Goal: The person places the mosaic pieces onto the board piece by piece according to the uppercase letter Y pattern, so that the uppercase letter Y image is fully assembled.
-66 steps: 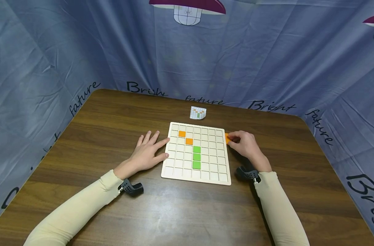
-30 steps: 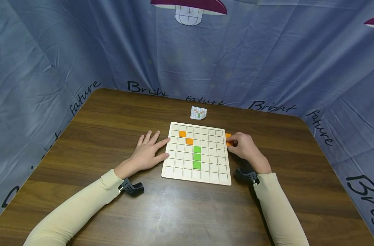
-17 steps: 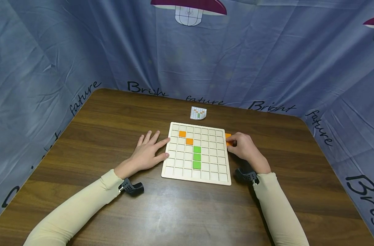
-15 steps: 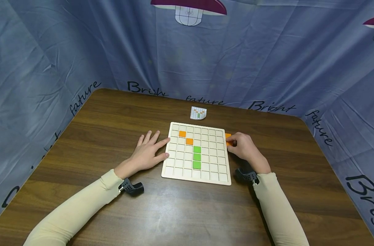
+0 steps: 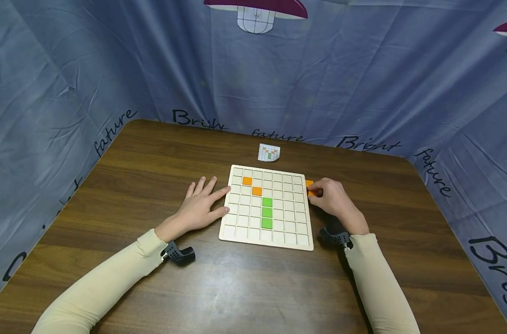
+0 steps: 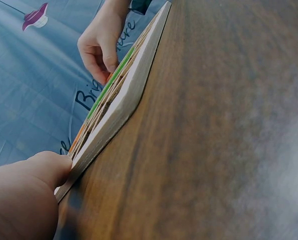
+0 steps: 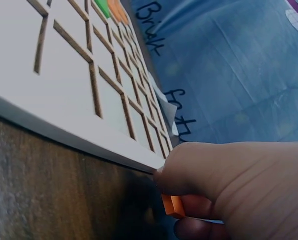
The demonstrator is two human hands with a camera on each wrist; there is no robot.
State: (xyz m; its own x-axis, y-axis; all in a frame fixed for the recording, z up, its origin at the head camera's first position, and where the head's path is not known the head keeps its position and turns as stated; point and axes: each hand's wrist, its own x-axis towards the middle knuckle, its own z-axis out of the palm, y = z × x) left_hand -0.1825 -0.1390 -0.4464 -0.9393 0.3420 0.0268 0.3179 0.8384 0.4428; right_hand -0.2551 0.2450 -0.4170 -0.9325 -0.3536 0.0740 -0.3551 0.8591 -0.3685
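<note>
A square cream grid board (image 5: 242, 227) lies on the table. Two orange tiles (image 5: 247, 181) sit diagonally in its upper left cells, and a column of three green tiles (image 5: 267, 212) runs below them. My left hand (image 5: 197, 208) rests with fingers spread beside the board, its thumb and index fingertip touching the left edge. At the upper right edge my right hand (image 5: 332, 197) pinches an orange tile (image 5: 309, 183) between thumb and fingers. The right wrist view shows an orange block (image 7: 172, 205) under the thumb, partly hidden; whether there is more than one piece I cannot tell.
Behind the board lies a small paper card (image 5: 269, 152) printed with a grid and a coloured Y-shaped pattern. The brown wooden table (image 5: 237, 287) is surrounded by a blue printed curtain (image 5: 174, 60). Both wrists carry black camera mounts (image 5: 180, 255).
My right hand has shifted very slightly at the board's right edge, and a little more orange shows by its fingers than at first. The left hand and the tiles on the board have stayed put.
</note>
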